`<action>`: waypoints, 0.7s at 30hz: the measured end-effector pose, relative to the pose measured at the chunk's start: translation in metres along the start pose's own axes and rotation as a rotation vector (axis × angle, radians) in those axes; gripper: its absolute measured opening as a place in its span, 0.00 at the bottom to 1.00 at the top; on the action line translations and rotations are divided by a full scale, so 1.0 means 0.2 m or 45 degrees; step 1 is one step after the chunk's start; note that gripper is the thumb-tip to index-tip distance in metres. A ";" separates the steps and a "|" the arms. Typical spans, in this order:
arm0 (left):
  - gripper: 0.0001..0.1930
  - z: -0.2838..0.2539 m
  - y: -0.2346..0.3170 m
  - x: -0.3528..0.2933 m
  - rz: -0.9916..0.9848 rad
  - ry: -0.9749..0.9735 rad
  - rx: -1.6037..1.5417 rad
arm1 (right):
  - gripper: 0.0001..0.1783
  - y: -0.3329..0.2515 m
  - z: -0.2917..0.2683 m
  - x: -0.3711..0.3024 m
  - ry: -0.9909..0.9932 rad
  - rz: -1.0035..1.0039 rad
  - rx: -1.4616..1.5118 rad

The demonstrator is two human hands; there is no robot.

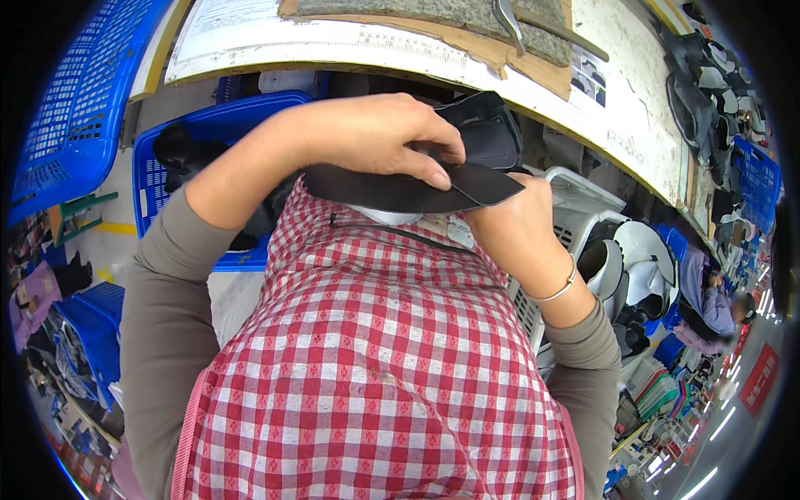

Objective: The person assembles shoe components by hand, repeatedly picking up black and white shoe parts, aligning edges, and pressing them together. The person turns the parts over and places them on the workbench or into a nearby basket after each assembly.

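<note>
A black leather shoe upper (400, 190) is held up in front of my waist, just below the table edge. My left hand (375, 137) bends over it from the far side, with the thumb pressed on the leather and the fingers curled. Around its pointed right end closes my right hand (512, 221); those fingers are mostly hidden behind the leather. A stitched black part (487, 137) rises behind my left fingertips; whether it belongs to the same upper I cannot tell. Something white shows under the lower edge.
Ahead runs a white worktable (633, 108) bearing a worn slab (433, 18) and a curved metal tool (510, 25). A blue basket (221, 117) with black pieces stands below left, another blue basket (79, 108) beyond. At right, white crates (583, 196) adjoin shoe parts (642, 267); a person (721, 304) sits farther off.
</note>
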State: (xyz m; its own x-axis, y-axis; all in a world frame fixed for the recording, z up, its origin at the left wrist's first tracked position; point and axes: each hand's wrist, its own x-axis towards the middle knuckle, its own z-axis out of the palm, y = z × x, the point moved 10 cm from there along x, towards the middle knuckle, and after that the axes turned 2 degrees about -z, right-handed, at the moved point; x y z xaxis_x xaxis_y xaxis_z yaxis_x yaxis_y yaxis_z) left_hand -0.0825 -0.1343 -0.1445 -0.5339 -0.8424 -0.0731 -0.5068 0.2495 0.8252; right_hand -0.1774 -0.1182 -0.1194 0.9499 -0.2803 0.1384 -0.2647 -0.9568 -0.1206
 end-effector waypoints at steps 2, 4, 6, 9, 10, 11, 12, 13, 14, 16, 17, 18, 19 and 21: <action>0.18 0.05 0.00 0.00 0.142 0.169 -0.007 | 0.09 0.02 0.00 -0.01 0.034 0.045 0.025; 0.15 0.12 -0.02 0.01 0.229 0.255 -0.068 | 0.07 0.01 0.01 -0.03 0.026 0.011 0.023; 0.12 0.15 0.00 0.00 0.356 0.423 -0.028 | 0.03 0.00 0.00 -0.04 0.100 -0.013 0.107; 0.10 0.23 -0.13 0.02 0.144 0.520 -0.050 | 0.03 -0.06 0.14 -0.04 -0.164 -0.068 0.128; 0.09 0.27 -0.20 0.03 0.008 0.555 -0.152 | 0.02 -0.11 0.19 -0.04 -0.236 -0.148 0.001; 0.10 0.36 -0.36 0.04 -0.345 0.438 -0.232 | 0.02 -0.15 0.18 -0.05 -0.180 -0.200 0.053; 0.12 0.38 -0.36 0.05 -0.226 0.549 -0.600 | 0.02 -0.19 0.16 -0.05 -0.075 -0.257 0.169; 0.14 0.42 -0.41 0.06 -0.292 0.509 -0.671 | 0.04 -0.21 0.10 -0.05 0.115 -0.279 0.181; 0.15 0.44 -0.41 0.07 -0.325 0.490 -0.388 | 0.05 -0.21 0.10 -0.05 0.115 -0.283 0.153; 0.07 0.39 -0.40 0.09 -0.355 0.520 0.119 | 0.06 -0.21 0.16 -0.05 -0.036 -0.251 0.110; 0.06 0.32 -0.25 0.08 -0.023 0.674 0.388 | 0.06 -0.20 0.18 -0.03 -0.071 -0.238 0.116; 0.07 0.28 -0.17 0.08 0.126 0.739 0.529 | 0.06 -0.20 0.16 -0.03 -0.027 -0.250 0.101; 0.07 0.23 -0.11 0.07 0.197 0.806 0.691 | 0.06 -0.20 0.16 -0.01 -0.023 -0.252 0.080; 0.09 0.17 -0.07 0.09 0.113 0.736 0.830 | 0.06 -0.17 0.16 0.04 -0.017 -0.235 0.053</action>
State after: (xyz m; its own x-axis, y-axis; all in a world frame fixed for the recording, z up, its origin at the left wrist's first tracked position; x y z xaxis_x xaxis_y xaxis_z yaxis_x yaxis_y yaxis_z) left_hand -0.1081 -0.1359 -0.1771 -0.2527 -0.8729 0.4174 -0.8598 0.4005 0.3168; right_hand -0.1563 -0.0845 -0.1448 0.9839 -0.0986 0.1488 -0.0786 -0.9878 -0.1348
